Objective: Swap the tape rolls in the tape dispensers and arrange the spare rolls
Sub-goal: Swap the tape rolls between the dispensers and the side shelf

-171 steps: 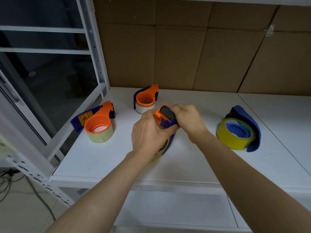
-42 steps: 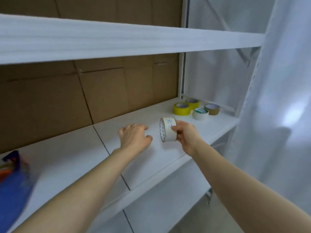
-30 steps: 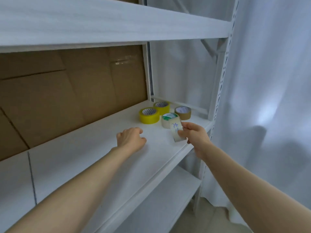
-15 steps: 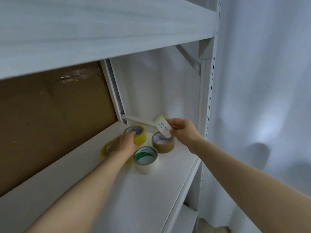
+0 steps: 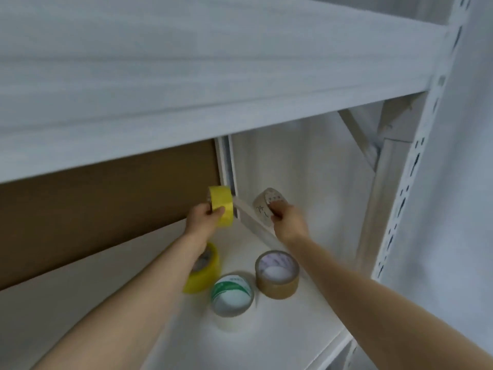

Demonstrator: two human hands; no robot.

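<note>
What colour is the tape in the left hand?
Yellow; the head view shows it. The left hand grips the yellow roll, the right hand a white roll.

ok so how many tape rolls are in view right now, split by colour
yellow: 2, the yellow held roll and the yellow shelf roll
brown: 1, the brown roll
white with green print: 1, the green-print roll
pale with writing: 1, the pale held roll
total: 5

Only one view is given, taken from the head and aimed forward and slightly down into the right end of the shelf, close under the upper board. The left hand and right hand are seen near, mid-frame.
</note>
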